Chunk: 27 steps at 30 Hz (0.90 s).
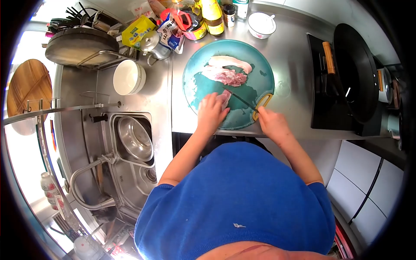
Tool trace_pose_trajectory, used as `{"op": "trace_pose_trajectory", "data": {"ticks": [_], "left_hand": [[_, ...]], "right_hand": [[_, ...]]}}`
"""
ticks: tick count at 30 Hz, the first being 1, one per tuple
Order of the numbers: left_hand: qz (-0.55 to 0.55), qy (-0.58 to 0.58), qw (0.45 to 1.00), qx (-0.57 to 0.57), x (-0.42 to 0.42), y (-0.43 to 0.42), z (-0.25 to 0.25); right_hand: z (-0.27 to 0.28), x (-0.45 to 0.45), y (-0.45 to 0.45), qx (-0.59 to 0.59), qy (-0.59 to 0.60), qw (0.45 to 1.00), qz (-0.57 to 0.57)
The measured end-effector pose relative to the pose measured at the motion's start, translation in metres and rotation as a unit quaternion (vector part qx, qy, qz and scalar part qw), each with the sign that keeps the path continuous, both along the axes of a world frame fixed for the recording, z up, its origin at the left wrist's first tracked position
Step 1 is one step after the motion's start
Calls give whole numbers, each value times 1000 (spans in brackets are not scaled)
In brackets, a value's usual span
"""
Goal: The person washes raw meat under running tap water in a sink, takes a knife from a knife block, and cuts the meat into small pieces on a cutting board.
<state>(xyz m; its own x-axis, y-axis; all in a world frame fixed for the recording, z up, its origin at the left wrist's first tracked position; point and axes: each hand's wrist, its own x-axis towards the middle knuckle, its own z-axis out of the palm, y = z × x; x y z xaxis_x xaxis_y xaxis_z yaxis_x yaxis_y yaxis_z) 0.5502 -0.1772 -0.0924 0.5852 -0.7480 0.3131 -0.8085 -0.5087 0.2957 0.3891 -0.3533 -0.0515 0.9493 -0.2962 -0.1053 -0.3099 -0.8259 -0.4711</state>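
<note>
A round teal cutting board (199,60) lies on the steel counter in front of me. My left hand (210,112) rests at its near left part, fingers curled onto a small pink piece of raw meat (225,98). In my right hand (274,125), at the board's near right edge beside its yellow handle (263,101), is a knife (243,101). The dark blade slants up and left, its tip close to the held meat. Farther back on the board lie more slices of raw meat (227,76) and a pale strip (232,63). My right fingers hide the knife's grip.
A black wok (355,73) stands on the stove at the right. Bottles, including a yellow-labelled one (212,17), and a small white bowl (261,26) line the back. To the left are a white bowl (129,78) and a sink holding a metal basin (135,138).
</note>
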Motion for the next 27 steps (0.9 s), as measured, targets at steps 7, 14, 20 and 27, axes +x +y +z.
{"op": "trace_pose_trajectory", "data": {"ticks": [7,14,20,27], "left_hand": [[-95,51,991,-78,4,-20,-40],[-76,52,991,-94,-1,-18,-44],[-72,39,989,-121,2,-14,-35],[-71,76,989,-109,2,-12,-36]], "right_hand": [[1,7,-3,-51,47,996,58],[-31,72,10,-35,21,993,111],[-24,68,6,-38,63,990,117],[-1,42,-3,-71,191,971,127]]}}
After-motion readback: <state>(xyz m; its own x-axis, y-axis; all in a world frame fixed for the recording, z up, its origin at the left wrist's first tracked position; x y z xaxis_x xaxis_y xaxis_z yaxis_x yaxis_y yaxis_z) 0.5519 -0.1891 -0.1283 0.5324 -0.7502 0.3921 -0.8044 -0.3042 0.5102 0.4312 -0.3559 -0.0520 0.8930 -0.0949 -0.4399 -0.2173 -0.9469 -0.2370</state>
